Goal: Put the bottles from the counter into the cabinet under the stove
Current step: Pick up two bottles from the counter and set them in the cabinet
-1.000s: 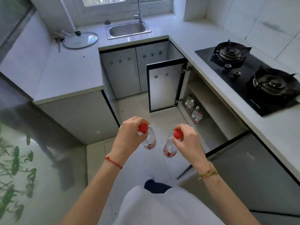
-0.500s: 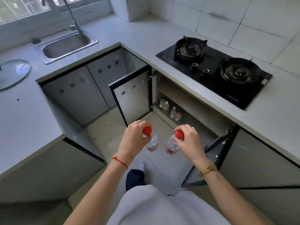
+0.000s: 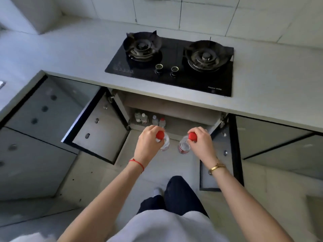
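My left hand [image 3: 148, 145] grips a clear red-capped bottle [image 3: 165, 143] by its neck, hanging upright. My right hand [image 3: 201, 144] holds a second red-capped bottle [image 3: 183, 147] with a red label the same way. Both hang above the floor, just in front of the open cabinet [image 3: 183, 123] under the black gas stove [image 3: 174, 63]. Inside, at the left of the bottom shelf, stand several small bottles [image 3: 150, 118].
Both cabinet doors stand open: the left door [image 3: 97, 131] swings out to the left, the right door [image 3: 222, 154] juts toward me beside my right wrist. The grey counter [image 3: 262, 95] overhangs the opening. My legs [image 3: 174, 194] stand on the tiled floor.
The view has swung right, so the stove and open cabinet now lie straight ahead and the sink has left the frame. Both hands still hold their bottles, now closer to the cabinet opening.
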A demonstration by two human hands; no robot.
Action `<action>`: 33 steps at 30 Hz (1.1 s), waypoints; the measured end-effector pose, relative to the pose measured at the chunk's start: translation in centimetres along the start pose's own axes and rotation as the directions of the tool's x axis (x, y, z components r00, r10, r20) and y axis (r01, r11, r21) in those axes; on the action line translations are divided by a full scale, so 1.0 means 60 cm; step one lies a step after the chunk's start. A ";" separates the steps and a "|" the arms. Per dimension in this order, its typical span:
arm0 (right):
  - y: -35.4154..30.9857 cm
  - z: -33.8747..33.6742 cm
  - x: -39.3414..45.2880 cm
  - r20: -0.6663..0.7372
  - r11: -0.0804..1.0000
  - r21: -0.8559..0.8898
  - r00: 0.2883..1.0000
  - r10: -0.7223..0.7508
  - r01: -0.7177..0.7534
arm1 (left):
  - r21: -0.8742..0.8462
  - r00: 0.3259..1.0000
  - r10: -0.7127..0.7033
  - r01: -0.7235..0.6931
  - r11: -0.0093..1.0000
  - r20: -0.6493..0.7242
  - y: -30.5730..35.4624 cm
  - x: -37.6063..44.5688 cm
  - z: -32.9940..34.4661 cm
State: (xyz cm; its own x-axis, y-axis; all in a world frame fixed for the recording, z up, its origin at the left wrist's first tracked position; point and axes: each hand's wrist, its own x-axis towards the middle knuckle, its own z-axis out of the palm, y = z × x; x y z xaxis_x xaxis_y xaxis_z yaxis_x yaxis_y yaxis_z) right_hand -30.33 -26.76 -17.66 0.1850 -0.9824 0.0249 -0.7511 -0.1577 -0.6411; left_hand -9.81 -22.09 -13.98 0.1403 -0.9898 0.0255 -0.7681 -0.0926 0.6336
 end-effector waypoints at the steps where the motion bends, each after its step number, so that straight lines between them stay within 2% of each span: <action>1: 0.007 0.009 0.015 -0.003 1.000 -0.002 1.000 0.023 -0.023 | -0.003 1.000 0.010 -0.010 1.000 0.018 -0.009 0.023 0.010; 7: 0.091 0.086 0.111 -0.004 0.993 -0.021 0.993 0.115 -0.116 | -0.006 0.994 0.046 -0.046 0.999 0.100 -0.064 0.150 0.109; 14: 0.262 0.249 0.240 -0.004 0.976 -0.012 0.976 0.218 -0.218 | 0.011 0.980 0.097 -0.100 0.995 0.172 -0.185 0.302 0.327; 25: 0.546 0.525 0.385 -0.030 0.979 -0.116 0.985 0.167 -0.170 | 0.028 0.980 0.086 -0.092 0.995 0.181 -0.410 0.459 0.700; 29: 0.618 0.601 0.418 -0.100 0.978 -0.113 0.981 0.164 -0.175 | 0.025 0.981 0.117 -0.122 0.992 0.154 -0.462 0.493 0.794; 33: 0.661 0.653 0.455 -0.098 0.977 -0.064 0.976 0.195 -0.202 | 0.032 0.978 0.144 -0.151 0.988 0.152 -0.497 0.525 0.859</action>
State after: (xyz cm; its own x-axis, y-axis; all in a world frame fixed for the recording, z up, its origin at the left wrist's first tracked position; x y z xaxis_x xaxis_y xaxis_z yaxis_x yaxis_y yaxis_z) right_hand -30.25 -55.93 -72.46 -0.0278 -0.9993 -0.0254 -0.8121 0.0374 -0.5823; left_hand -14.66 -56.08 -71.91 -0.0685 -0.9976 -0.0013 -0.7998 0.0541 0.5978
